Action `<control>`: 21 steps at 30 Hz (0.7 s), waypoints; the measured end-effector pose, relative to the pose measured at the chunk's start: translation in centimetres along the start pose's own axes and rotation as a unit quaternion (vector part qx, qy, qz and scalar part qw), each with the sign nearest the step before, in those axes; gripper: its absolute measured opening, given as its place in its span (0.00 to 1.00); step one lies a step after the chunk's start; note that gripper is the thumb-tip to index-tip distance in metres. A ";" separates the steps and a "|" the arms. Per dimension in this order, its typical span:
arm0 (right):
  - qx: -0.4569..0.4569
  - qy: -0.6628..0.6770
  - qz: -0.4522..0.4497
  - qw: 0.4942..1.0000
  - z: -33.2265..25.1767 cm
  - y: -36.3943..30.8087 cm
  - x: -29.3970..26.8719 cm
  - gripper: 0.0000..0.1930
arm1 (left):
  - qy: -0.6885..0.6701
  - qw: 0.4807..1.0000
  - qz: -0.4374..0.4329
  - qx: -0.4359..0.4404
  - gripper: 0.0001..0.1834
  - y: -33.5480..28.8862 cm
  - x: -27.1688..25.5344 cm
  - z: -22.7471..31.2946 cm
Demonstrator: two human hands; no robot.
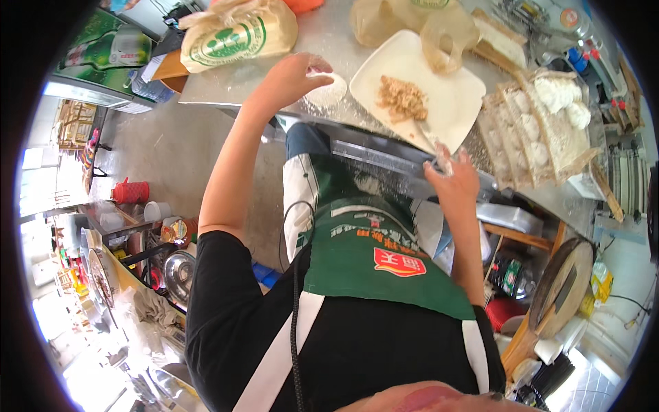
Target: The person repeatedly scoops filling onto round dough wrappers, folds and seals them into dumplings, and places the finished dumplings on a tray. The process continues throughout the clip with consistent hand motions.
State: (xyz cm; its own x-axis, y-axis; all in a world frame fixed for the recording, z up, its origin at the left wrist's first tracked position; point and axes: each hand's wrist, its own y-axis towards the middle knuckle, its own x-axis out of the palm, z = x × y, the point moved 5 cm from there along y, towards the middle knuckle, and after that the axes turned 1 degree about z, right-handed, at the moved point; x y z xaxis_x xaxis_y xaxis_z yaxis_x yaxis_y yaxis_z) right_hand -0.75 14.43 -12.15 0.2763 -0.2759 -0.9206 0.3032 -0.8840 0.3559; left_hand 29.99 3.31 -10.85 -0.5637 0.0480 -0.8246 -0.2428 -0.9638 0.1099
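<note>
My left hand (296,81) is at the table's front edge, its thumb and curled fingers on a thin, floured white dough round (331,93). To the right, a large white square plate (449,93) carries a mound of light brown minced filling (401,98). My right hand (453,180) is just off the plate's near corner, fingers closed round a slim utensil (425,135). The utensil slants over the plate's rim toward the filling; its far end cannot be made out clearly. Flour dusts both hands.
Right of the plate, a floured tray (525,130) holds rows of white dough pieces. Yellowish plastic bags (240,34) sit along the table's far side. Below the edge are a drawer (377,147) and shelves; a round wooden board (563,285) leans at the right.
</note>
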 end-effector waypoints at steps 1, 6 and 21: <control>0.031 -0.014 -0.031 0.999 0.1 0.1 0.6 0.21 | 0.034 0.999 0.001 0.005 0.19 -1.0 1.1 -0.7; 0.054 -0.087 -0.135 0.986 0.0 0.6 1.2 0.20 | 0.110 0.988 0.060 0.085 0.15 -2.6 4.1 -1.0; -0.177 -0.115 -0.101 0.972 0.2 4.8 1.7 0.10 | -0.713 0.664 0.100 -0.201 0.17 -6.0 7.4 1.2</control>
State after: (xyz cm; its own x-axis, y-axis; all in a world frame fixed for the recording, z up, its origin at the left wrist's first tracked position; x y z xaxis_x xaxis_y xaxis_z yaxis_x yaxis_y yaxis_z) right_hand 0.95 9.64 -12.09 -0.0208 -0.2234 -0.9745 0.6367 -0.7544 0.1594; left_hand 26.34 9.79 -17.01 -0.7972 -0.1684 0.5797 0.0181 -0.9665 -0.2559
